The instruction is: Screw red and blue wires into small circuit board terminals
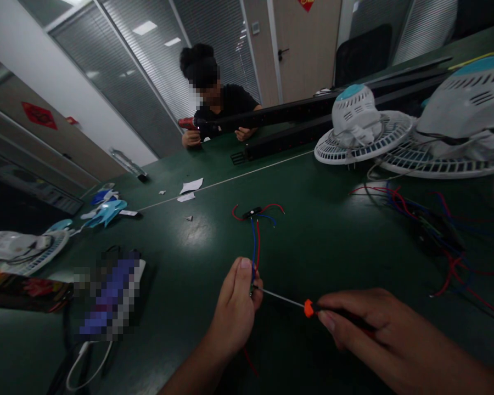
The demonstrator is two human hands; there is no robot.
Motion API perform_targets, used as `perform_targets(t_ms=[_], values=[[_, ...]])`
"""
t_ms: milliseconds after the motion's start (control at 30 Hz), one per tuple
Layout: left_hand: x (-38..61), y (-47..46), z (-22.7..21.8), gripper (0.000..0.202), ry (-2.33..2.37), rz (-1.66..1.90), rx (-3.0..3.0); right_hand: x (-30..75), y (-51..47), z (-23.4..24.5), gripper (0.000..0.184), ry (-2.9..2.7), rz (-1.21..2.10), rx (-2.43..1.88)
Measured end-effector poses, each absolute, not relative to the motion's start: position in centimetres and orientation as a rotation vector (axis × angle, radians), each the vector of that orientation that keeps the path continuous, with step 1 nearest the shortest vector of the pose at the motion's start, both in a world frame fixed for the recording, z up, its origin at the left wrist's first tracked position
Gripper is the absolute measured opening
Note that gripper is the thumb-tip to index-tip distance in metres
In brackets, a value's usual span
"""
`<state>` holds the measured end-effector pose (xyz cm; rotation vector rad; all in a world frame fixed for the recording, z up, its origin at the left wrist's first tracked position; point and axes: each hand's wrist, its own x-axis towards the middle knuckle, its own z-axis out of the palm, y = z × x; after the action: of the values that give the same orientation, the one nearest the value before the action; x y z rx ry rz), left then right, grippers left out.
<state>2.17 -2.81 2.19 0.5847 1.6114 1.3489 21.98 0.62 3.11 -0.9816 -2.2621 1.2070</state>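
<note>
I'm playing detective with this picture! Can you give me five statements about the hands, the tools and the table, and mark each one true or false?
1. The right hand holds a screwdriver. True.
2. The left hand grips a small part, and red and blue wires run to that hand. True.
3. The screwdriver's shaft points away from the left hand. False: it points toward the left hand.
4. White paper lies on the green table. True.
5. The left hand also holds a red power tool. False: the person across the table holds the red power tool.
</note>
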Motion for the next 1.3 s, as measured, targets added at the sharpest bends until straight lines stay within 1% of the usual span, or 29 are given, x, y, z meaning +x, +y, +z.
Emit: perform_targets(t_ms=[100,300,600,767,1033,1200,1300], values=[[2.1,-2.8,2.2,0.05,1.619,1.342,0.605,22.0,0.6,3.3,0.027,-2.25,1.193,-0.994],[2.2,-2.9,2.4,0.05,1.648,1.302,0.587,21.9,0.8,3.4,0.032,-2.321,1.305,-1.026],[2.2,-2.9,2.4,0.051,1.632,1.322,0.601,21.9,0.8,3.7,0.029,-2.313,1.253,-1.018],[2.1,-2.9,2.3,0.051,1.627,1.328,0.581,21.8,0.9,3.9,0.029,-2.317,1.283,-1.022],[2.3,-3.0,2.3,0.048,1.592,1.35,0.596,21.9,0.4,4.3,0.032,-2.314,1.203,-1.071],[2.4,-3.1,2.3,0.048,1.601,1.346,0.578,21.9,-0.2,4.3,0.042,-2.166,1.159,-1.101],[2.4,-3.0,2.4,0.048,1.601,1.333,0.578,21.9,-0.3,4.1,0.041,-2.215,1.144,-1.095]])
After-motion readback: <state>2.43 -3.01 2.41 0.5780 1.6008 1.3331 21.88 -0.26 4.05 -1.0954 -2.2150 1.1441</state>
